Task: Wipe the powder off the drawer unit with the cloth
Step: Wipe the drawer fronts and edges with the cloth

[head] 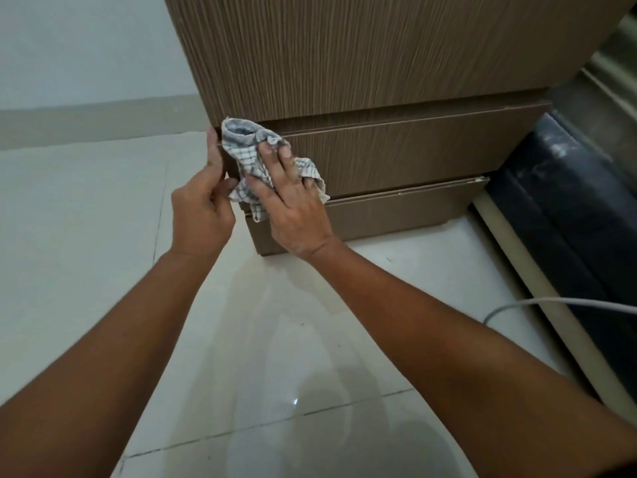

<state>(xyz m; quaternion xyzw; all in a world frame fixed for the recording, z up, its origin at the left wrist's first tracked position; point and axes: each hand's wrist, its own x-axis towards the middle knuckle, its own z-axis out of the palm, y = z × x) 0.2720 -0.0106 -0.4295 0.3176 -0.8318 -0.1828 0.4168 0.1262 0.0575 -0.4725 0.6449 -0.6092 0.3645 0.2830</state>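
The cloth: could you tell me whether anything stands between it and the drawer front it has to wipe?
Nothing visible does. The right hand presses the cloth straight onto the drawer front near its left end. The left hand grips that end's edge beside the cloth, leaving the rest bare.

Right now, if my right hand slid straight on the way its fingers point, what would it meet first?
Your right hand presses the cloth on the drawer front; fingers aim up-left. It would first meet the cloth's gathered top, then probably the overhanging panel above.
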